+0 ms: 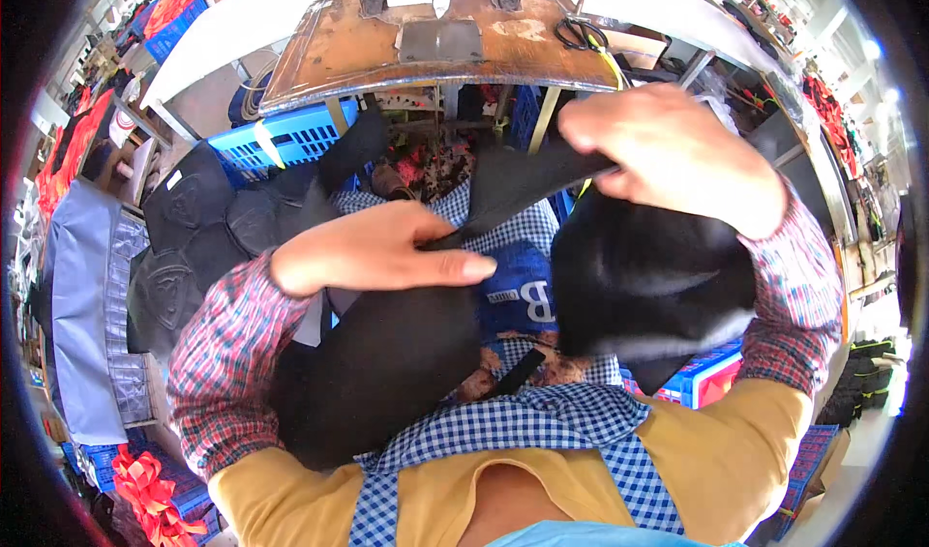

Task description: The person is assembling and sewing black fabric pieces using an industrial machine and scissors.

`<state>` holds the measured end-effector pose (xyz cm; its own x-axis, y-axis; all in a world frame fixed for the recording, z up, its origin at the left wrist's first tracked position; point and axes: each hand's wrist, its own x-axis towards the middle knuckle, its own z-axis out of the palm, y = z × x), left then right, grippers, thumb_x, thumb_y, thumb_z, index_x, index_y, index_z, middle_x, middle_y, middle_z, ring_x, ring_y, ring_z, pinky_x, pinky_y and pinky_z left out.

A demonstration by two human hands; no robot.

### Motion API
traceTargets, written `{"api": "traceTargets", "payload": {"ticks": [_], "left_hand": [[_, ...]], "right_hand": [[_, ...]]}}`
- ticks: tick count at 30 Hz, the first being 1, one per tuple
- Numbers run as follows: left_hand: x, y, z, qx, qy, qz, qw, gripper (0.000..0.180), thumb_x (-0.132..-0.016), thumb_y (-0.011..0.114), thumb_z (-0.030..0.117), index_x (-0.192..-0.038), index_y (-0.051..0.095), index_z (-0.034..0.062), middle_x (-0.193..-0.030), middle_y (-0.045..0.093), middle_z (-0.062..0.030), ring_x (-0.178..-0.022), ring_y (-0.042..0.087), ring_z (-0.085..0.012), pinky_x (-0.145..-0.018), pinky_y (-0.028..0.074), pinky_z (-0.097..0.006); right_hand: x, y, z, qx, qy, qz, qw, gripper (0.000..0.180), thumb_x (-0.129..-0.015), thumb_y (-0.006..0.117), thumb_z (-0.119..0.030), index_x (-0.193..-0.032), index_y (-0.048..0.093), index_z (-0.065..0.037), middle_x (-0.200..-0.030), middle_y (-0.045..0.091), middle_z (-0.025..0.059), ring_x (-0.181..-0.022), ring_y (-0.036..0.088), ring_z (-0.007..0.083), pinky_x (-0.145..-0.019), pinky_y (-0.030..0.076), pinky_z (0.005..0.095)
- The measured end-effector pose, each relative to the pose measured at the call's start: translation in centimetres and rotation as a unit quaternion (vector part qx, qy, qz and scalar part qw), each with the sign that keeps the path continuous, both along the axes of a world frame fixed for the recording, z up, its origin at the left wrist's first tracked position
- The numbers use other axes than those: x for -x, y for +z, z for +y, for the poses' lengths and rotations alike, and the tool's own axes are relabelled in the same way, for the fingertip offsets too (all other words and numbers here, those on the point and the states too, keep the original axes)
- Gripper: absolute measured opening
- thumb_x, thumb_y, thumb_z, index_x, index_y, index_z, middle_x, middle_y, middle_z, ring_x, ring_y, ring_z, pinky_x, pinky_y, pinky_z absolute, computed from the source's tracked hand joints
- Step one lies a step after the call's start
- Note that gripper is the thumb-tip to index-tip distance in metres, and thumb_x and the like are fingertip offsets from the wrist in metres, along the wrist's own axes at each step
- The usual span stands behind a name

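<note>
Below the worn sewing table [387, 54], the left hand [377, 249] and right hand [668, 155] both pinched black fabric [523, 184].

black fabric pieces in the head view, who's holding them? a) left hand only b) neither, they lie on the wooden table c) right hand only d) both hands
d: the left hand pinches a dark strip on the black fabric pieces over the lap, and the right hand grips it further along, well short of the wooden table.
</note>
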<state>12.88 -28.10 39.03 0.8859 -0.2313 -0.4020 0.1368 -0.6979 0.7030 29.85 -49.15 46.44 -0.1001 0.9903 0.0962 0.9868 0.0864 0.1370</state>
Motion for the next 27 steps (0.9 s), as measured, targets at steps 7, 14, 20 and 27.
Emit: {"api": "traceTargets", "payload": {"ticks": [7, 14, 20, 27], "left_hand": [[-0.7, -3.0, -3.0, 0.352, 0.056, -0.079, 0.931, 0.035, -0.087, 0.067, 0.033, -0.097, 0.065, -0.0006, -0.085, 0.06, 0.002, -0.079, 0.052, -0.0046, -0.069, 0.044, -0.023], [-0.2, -4.3, -4.5, 0.227, -0.054, -0.189, 0.954, 0.043, -0.083, 0.069, 0.04, -0.092, 0.066, -0.0021, -0.073, 0.063, -0.007, -0.07, 0.056, -0.009, -0.062, 0.044, -0.028], [1.5, -5.9, -1.1, 0.091, -0.058, -0.239, 0.965, 0.052, -0.075, 0.072, 0.047, -0.092, 0.065, -0.0016, -0.079, 0.064, -0.0184, -0.075, 0.064, -0.0232, -0.066, 0.047, -0.033], [0.7, -4.5, 2.4, 0.109, -0.041, -0.287, 0.951, 0.046, -0.07, 0.079, 0.038, -0.089, 0.065, -0.0018, -0.076, 0.064, -0.0147, -0.072, 0.062, -0.0209, -0.063, 0.047, -0.032]], "right_hand": [[8.9, 0.1, -8.3, 0.123, -0.128, 0.09, 0.98, 0.035, -0.069, 0.071, -0.008, -0.099, 0.052, -0.004, -0.088, 0.057, 0.013, -0.08, 0.061, 0.0322, -0.069, 0.051, 0.0414], [7.1, -0.3, -0.9, 0.174, -0.04, 0.103, 0.978, 0.067, -0.065, 0.077, -0.013, -0.125, 0.05, -0.002, -0.124, 0.054, 0.0185, -0.123, 0.047, 0.034, -0.105, 0.038, 0.041], [5.1, -1.3, 4.4, 0.61, -0.125, 0.337, 0.706, 0.071, -0.087, 0.066, -0.028, -0.139, 0.03, 0.004, -0.096, 0.066, 0.0165, -0.081, 0.068, 0.0225, -0.06, 0.056, 0.0298], [2.2, -9.0, 6.6, 0.387, 0.009, 0.482, 0.786, 0.077, -0.082, 0.067, -0.049, -0.132, 0.043, 0.005, -0.13, 0.049, 0.0173, -0.116, 0.048, 0.0229, -0.097, 0.039, 0.0352]]}}
